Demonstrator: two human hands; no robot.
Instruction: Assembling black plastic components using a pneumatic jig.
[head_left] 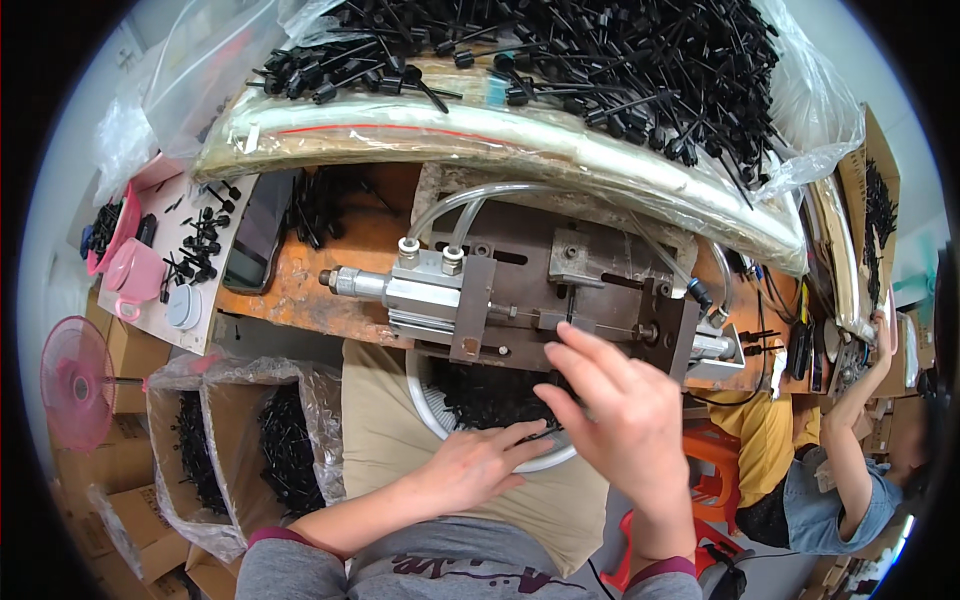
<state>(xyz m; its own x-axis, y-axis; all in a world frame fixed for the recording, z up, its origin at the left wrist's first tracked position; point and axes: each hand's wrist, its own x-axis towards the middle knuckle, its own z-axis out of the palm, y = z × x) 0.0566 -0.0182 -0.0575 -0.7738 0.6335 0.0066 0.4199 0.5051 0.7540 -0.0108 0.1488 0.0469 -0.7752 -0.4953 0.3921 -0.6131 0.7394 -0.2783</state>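
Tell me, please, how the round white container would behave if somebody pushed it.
The container may tilt, as it seems to rest on the beige lap. The loose black parts inside would probably shift and add weight.

Smooth, bright metal is seen on the cylinder (pixel 425 303), glossy clear plastic on the tubes (pixel 490 190), scuffed wood on the bench (pixel 315 300), black plastic on the parts (pixel 490 395), matt cloth on the trousers (pixel 378 430).
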